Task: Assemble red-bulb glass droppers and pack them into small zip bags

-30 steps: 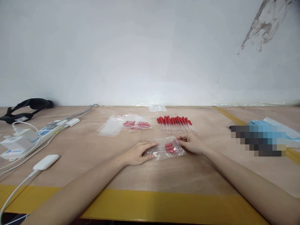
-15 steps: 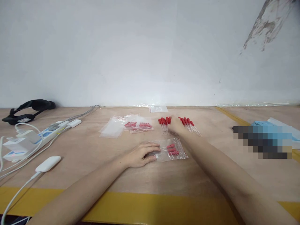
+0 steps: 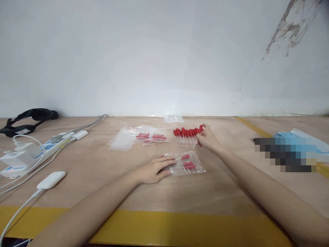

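Observation:
My left hand (image 3: 156, 168) lies palm down with fingers stretched over the left end of a clear zip bag (image 3: 196, 157). Inside that bag are a few droppers (image 3: 189, 164) with red bulbs, their stems partly under my fingers. Beyond the bag, several red-bulbed droppers (image 3: 183, 133) lie side by side, their thin clear tubes pointing towards me. At the right end of this row my right hand (image 3: 207, 139) has thumb and fingers closed around a dropper (image 3: 201, 128). Its red bulb shows above my fingers; how many droppers are in the grip is partly hidden.
Left of the row lie flat clear bags (image 3: 123, 139) and filled bags (image 3: 158, 137) with red bulbs showing. A small bag (image 3: 173, 119) sits by the wall. Further left are a power strip (image 3: 52, 145), cables, a white device (image 3: 51, 180) and a black headset strap (image 3: 31, 118). Blue packaging (image 3: 285, 139) lies right.
My right hand has moved from mid-row to the right end. The right-hand droppers now lie closer to the others. One dropper in the bag has shifted slightly; my left hand stays put.

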Available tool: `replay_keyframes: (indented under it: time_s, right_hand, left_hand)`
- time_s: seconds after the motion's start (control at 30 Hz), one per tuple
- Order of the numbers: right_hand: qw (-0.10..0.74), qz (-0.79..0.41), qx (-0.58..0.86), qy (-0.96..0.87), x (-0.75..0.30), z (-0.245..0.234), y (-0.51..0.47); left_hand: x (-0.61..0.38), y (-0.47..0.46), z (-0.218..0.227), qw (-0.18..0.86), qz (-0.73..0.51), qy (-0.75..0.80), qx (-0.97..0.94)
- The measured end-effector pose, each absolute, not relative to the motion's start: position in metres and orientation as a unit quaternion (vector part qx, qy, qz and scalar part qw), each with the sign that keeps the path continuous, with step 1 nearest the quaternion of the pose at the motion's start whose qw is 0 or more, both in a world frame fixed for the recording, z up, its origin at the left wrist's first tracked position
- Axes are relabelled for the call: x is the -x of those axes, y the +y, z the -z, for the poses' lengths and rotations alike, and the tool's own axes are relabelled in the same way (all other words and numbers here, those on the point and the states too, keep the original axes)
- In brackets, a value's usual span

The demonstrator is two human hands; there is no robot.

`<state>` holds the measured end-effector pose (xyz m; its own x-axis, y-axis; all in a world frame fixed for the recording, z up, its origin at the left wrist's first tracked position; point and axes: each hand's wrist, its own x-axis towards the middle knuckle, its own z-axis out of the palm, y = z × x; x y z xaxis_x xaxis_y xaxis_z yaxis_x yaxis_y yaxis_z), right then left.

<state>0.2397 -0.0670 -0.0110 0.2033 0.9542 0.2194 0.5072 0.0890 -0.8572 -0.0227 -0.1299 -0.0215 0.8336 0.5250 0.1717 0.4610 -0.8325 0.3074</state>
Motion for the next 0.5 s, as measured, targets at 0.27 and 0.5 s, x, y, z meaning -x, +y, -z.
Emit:
replay_keyframes:
  time_s: [0.27,0.5]
  right_hand:
    - [0.612,-0.395,0.521,-0.445,-0.252,0.049,-0.105]
    - [0.58,-0.506,0.481,-0.419,-0.239,0.048,-0.118]
  left_hand:
    - [0.023,-0.128,0.023,0.138,-0.133,0.258,-0.947]
    - [0.023,-0.128,0.024,0.141,-0.14,0.262,-0.944]
